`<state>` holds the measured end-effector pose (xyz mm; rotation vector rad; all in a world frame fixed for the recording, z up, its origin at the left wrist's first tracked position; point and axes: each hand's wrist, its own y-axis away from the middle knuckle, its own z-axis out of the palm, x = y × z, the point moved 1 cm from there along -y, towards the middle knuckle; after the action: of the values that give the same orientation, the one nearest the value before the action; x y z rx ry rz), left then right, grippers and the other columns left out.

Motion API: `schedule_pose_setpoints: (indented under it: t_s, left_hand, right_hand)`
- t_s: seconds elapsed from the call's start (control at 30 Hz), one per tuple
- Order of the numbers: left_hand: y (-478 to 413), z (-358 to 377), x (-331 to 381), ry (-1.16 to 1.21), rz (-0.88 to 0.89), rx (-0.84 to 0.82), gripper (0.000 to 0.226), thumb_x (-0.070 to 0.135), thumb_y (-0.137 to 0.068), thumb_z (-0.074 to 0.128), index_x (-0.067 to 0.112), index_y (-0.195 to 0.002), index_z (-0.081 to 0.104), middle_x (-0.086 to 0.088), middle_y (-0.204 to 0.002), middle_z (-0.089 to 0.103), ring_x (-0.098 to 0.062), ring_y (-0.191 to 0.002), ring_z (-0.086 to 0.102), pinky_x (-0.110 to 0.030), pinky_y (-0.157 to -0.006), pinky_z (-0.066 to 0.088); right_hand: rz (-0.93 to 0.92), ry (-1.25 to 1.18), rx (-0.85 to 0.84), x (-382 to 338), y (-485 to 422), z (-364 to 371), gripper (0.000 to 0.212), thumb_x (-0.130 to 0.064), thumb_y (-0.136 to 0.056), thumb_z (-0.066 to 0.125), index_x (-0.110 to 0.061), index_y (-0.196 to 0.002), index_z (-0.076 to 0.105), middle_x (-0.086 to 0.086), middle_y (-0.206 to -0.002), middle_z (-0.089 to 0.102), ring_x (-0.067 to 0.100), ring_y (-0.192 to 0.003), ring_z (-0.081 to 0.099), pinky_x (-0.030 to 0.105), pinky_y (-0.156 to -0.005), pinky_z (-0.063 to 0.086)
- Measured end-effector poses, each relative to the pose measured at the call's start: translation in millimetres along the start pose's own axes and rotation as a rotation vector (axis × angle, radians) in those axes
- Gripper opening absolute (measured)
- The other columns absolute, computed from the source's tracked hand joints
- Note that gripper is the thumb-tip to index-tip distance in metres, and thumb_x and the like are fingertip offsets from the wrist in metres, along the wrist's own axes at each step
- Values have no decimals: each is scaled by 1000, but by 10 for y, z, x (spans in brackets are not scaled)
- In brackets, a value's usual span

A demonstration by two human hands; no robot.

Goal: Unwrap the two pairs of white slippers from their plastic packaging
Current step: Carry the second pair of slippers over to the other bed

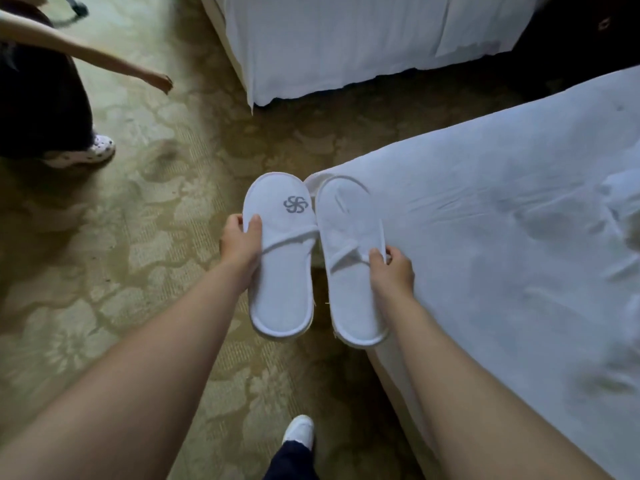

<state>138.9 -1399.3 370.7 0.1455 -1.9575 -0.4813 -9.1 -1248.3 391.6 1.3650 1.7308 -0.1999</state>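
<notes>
I hold one white slipper in each hand, side by side, above the carpet at the corner of a bed. My left hand (240, 242) grips the left slipper (282, 296) by its outer edge; its toe cover bears a grey pinwheel logo. My right hand (391, 268) pinches the strap of the right slipper (349, 299), whose toe cover looks flattened or folded open. No plastic wrapping shows on either slipper. No other slippers are in sight.
A white-sheeted bed (502, 237) lies at my right, a second bed (346, 46) beyond it. Patterned green-gold carpet (138, 254) covers the floor. Another person (45, 98) stands at the upper left with an arm outstretched. My own white shoe (299, 429) is below.
</notes>
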Motion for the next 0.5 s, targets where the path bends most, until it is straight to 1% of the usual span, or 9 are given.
schedule_pose_setpoints:
  t_s: [0.07,0.13,0.2,0.27,0.33,0.43,0.5]
  left_hand:
    - [-170,101,95,24,-35,9,15,29,-96,45,17,-103,49,-4,-100,53,-17,-92,49,-24,-77,34]
    - [-440,139,193,1,-53,13,25,30,-96,44,12,-110,54,-3,-100,53,-18,-92,49,-25,-77,35]
    - [-745,137,275,-18,-66,5,36,31,-96,44,5,-117,54,-4,-101,54,-20,-92,50,-26,-77,36]
    - [-1095,139,366,-10,-80,3,38,30,-96,42,4,-120,53,-5,-101,54,-21,-92,49,-27,-78,36]
    - [-1457,146,479,-16,-94,5,38,29,-97,41,3,-122,52,-5,-101,52,-20,-93,48,-27,-78,35]
    - [-2028,154,777,-7,-108,-24,37,26,-98,39,3,-125,48,-6,-103,49,-18,-93,45,-26,-77,32]
    - [-2298,136,932,0,-109,-39,36,25,-98,39,3,-126,48,-5,-103,49,-18,-94,45,-26,-76,32]
  right_hand:
    - [3,5,3,-150,-186,35,32,-24,-94,48,-5,-117,59,18,-114,64,33,-105,59,29,-76,39]
    - [6,13,-17,-323,-412,125,32,-24,-94,47,-6,-118,58,17,-115,63,31,-103,58,26,-74,37]
    - [8,25,-45,-534,-602,223,32,-25,-95,46,-7,-119,57,15,-112,62,29,-97,56,27,-75,37]
    - [11,21,-75,-767,-818,344,33,-26,-95,45,-8,-121,55,11,-109,59,22,-91,52,28,-75,38]
    - [1,46,-79,-1022,-1059,476,34,-27,-95,45,-8,-122,55,9,-112,59,19,-91,50,28,-76,39]
    - [3,45,-38,-1462,-1496,737,35,-28,-96,44,-8,-123,54,10,-117,59,20,-93,50,28,-78,40]
    - [19,51,-28,-1699,-1696,886,36,-29,-96,44,-9,-125,53,7,-112,57,21,-96,51,28,-79,40]
